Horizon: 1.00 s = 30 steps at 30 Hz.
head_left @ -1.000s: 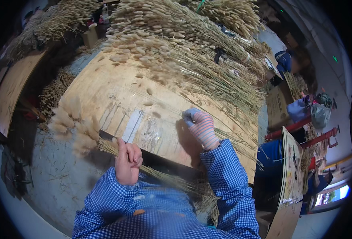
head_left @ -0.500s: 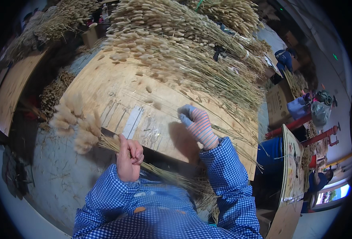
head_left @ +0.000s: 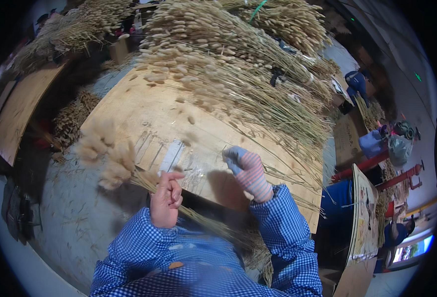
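Observation:
A bunch of dried bunny-tail grass (head_left: pixel 117 166) lies in my left hand (head_left: pixel 166 200), which is bare and closed round the stems with the index finger sticking out to the right. Its fluffy heads point left past the table edge, and the stems slant down to the right in front of my body. Over the wooden table (head_left: pixel 114 106), my right hand (head_left: pixel 248 171) wears a striped glove with bluish fingertips. Its fingers are pinched together at the end of a thin grass stalk (head_left: pixel 191 139), whose blurred head points left.
A large heap of dried grass (head_left: pixel 198 59) covers the table's far side, stems to the right. A white strip (head_left: pixel 172 156) lies near the front edge. At the right stand a blue barrel (head_left: pixel 337 200) and a leaning board (head_left: pixel 362 208). A person (head_left: pixel 357 86) bends at the far right.
The index finger of my left hand has stretched out to the right. My right hand stays pinched and has shifted slightly down, and the whole view has moved a little.

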Tool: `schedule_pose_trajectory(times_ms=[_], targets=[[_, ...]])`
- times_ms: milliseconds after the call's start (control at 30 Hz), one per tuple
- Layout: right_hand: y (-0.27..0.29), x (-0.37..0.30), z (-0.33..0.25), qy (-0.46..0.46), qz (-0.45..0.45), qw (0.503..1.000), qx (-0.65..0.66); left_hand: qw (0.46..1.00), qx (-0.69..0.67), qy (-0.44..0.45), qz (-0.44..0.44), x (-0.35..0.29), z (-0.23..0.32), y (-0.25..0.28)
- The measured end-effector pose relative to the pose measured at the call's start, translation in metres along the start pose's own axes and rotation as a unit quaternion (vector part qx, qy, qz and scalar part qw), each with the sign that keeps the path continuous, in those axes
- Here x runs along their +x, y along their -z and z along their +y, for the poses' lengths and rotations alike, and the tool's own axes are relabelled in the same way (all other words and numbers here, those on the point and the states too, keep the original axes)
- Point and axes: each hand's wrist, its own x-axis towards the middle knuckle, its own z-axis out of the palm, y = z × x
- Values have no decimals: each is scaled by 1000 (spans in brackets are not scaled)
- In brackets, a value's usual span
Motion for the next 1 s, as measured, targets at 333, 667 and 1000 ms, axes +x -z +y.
schedule_pose_trajectory(times_ms=[333,667,1000], targets=[[-24,-35,-35,76,-83,992,-62,999,12,16,-36,0,2,-9],[38,-64,27,137,-8,937,-322,994,-64,-89,-18,-12,23,10],[106,-96,117,53,50,873,-482,978,-63,-197,26,-32,72,41]])
